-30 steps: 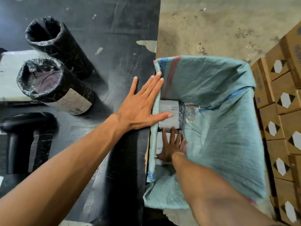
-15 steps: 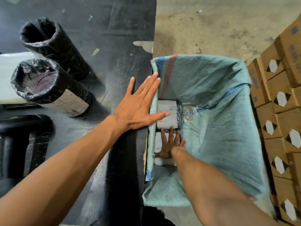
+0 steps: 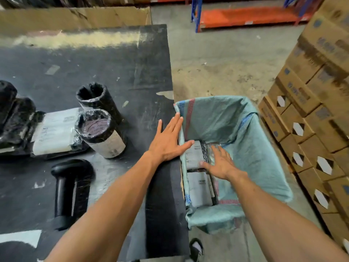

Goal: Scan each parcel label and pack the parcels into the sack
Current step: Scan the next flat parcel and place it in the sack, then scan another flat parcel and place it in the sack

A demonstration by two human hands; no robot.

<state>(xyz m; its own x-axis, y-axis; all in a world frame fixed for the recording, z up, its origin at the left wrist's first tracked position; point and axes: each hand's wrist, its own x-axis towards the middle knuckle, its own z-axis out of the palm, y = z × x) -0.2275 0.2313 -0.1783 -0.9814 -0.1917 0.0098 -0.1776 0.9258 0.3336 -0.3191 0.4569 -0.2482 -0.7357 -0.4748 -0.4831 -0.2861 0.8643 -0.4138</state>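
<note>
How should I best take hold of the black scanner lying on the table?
Grip the scanner around its long straight handle, coming down from above. It lies flat, with the curved head pointing away, so the handle is the narrow, free part that the fingers can wrap around.

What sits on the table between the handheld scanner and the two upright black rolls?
Nothing: in the head view, bare black tabletop separates the scanner from the nearer roll.

Warehouse: pallet racking (image 3: pixel 245 16), stacked cartons (image 3: pixel 311 114)
</note>
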